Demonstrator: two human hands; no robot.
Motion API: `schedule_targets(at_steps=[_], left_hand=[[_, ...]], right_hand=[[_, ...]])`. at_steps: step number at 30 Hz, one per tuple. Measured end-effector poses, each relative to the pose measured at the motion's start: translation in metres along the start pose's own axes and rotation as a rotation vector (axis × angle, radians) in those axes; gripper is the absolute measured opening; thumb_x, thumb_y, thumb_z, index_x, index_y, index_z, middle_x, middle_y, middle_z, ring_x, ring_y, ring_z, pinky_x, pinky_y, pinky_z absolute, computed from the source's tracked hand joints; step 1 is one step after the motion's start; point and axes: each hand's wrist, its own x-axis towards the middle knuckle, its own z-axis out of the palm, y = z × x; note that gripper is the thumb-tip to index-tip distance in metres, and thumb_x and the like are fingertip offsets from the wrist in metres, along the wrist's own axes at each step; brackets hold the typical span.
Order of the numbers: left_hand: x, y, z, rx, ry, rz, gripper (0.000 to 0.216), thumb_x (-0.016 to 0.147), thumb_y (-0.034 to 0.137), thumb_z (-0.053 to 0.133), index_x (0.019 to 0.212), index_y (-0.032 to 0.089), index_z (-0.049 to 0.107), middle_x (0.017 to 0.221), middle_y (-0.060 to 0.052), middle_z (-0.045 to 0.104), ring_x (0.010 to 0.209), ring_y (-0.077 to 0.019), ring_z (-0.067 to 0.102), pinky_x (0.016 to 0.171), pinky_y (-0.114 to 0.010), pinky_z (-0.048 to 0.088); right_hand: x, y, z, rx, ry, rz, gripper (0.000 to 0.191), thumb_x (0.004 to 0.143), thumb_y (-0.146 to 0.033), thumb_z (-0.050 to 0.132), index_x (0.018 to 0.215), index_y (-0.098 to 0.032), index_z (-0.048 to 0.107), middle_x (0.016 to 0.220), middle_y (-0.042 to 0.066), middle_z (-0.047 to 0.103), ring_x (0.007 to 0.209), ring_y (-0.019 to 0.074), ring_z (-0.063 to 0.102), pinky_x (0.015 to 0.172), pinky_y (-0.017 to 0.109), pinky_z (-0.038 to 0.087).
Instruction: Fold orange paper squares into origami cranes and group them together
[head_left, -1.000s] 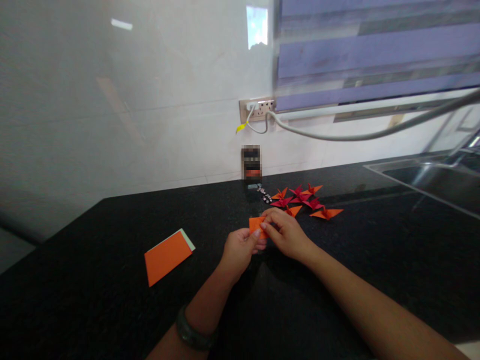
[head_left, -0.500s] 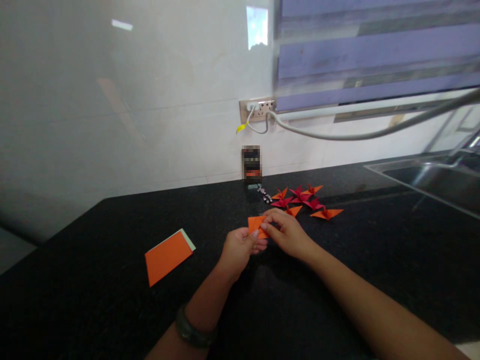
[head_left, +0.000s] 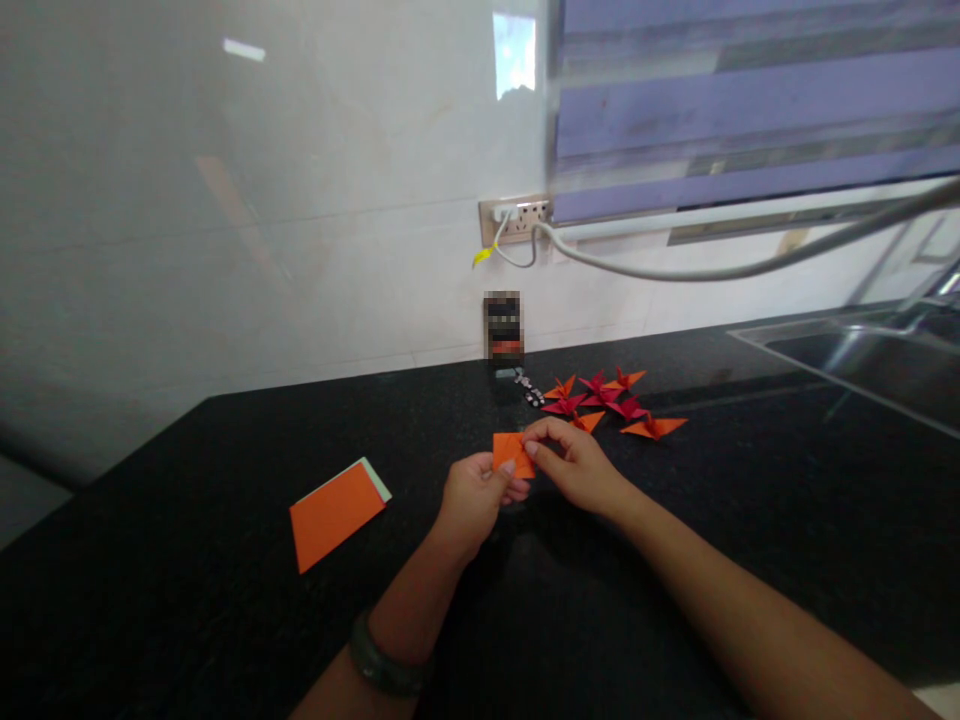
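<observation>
A small folded orange paper [head_left: 511, 450] is held between both hands just above the black countertop [head_left: 187, 600]. My left hand [head_left: 474, 497] pinches its lower left edge with thumb and fingers closed. My right hand [head_left: 573, 465] pinches its right side, fingers curled over the top. Just behind my right hand lie several finished folded paper figures [head_left: 611, 402] in orange and dark red.
A stack of flat paper sheets [head_left: 334, 512], orange on top, lies to the left. A small dark box [head_left: 502, 326] stands against the white wall under a socket [head_left: 516, 218] with a grey cable [head_left: 720, 270]. A sink [head_left: 862, 360] sits at the right.
Both hands and the orange paper have shifted slightly left and turned a little; the paper shows more of its face. Everything else is still.
</observation>
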Motion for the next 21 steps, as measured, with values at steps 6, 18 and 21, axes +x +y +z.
schedule_targets(at_steps=[6,18,21], left_hand=[[-0.0009,0.0004,0.0012,0.014,-0.039,-0.004,0.009,0.073,0.017,0.056,0.071,0.010,0.062,0.054,-0.004,0.065,0.047,-0.0108,0.058,0.049,-0.020,0.041],[-0.0003,-0.0016,0.0029,0.055,-0.106,-0.004,0.012,0.073,0.020,0.055,0.067,0.011,0.061,0.053,-0.003,0.064,0.046,-0.0106,0.057,0.048,-0.020,0.040],[0.0005,-0.0027,0.0024,0.067,-0.088,-0.008,0.012,0.073,0.021,0.055,0.067,0.012,0.061,0.053,-0.004,0.064,0.046,-0.0112,0.057,0.048,-0.021,0.040]], right_hand=[[-0.0011,0.0021,0.0027,0.122,0.026,0.097,0.026,0.075,-0.031,0.056,0.097,-0.018,0.050,0.077,0.001,0.054,0.068,0.0120,0.051,0.059,0.024,0.043],[0.0014,0.0028,0.0026,0.102,-0.088,0.163,0.033,0.079,-0.043,0.046,0.059,-0.017,0.042,0.053,-0.004,0.040,0.049,0.0077,0.036,0.044,0.020,0.029],[0.0032,0.0020,0.0006,0.122,-0.057,0.171,0.039,0.081,-0.048,0.039,0.057,-0.017,0.041,0.053,-0.004,0.037,0.049,0.0082,0.035,0.045,0.021,0.030]])
